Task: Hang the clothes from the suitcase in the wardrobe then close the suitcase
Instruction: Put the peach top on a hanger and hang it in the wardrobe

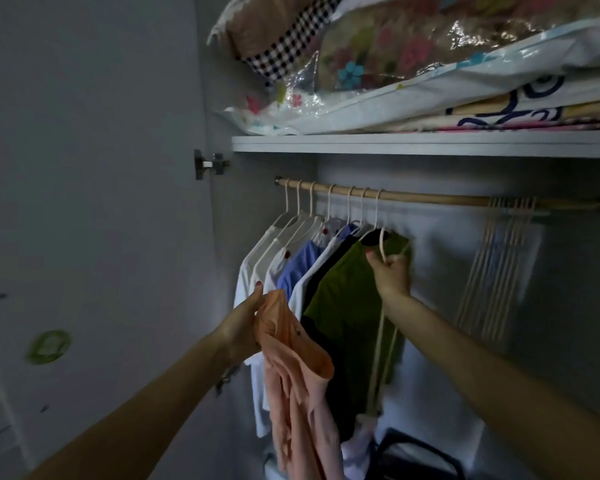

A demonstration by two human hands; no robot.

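Note:
My left hand (245, 320) grips a peach-pink garment (297, 379) that hangs down in front of the wardrobe. My right hand (390, 273) holds a white hanger (382, 244) by its neck, hook up, below the wooden rail (430, 197). A green shirt (350, 306) hangs just behind that hand. To its left on the rail hang several white, blue and dark shirts (291, 268). The suitcase is out of view.
Several empty hangers (499, 265) bunch at the rail's right end. The shelf (413, 143) above carries bagged bedding (413, 64). The open wardrobe door (84, 202) stands to the left. A dark frame (416, 459) sits on the wardrobe floor.

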